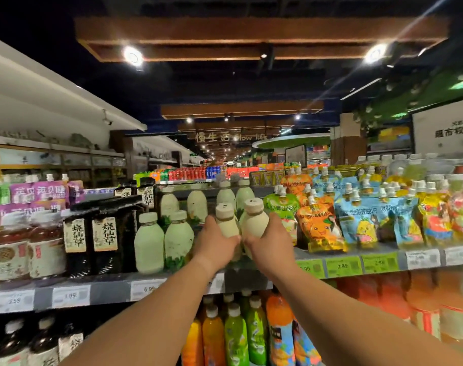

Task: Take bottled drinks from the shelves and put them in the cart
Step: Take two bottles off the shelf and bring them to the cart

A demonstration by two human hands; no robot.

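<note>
Both arms reach up to the top shelf [172, 285]. My left hand [216, 243] is closed around a cream-coloured bottle [226, 221] with a beige cap. My right hand [268, 244] grips a second, similar bottle [255, 219] right beside it; the two bottles touch and tilt slightly. More pale green-white bottles [149, 243] of the same shape stand on the shelf to the left and behind. No cart is in view.
Dark bottles with paper labels [105, 239] and red tea bottles [11, 249] stand at left. Colourful spouted drink pouches [362, 220] fill the shelf at right. Orange and green juice bottles [235, 336] sit on the shelf below. Price tags line the shelf edge.
</note>
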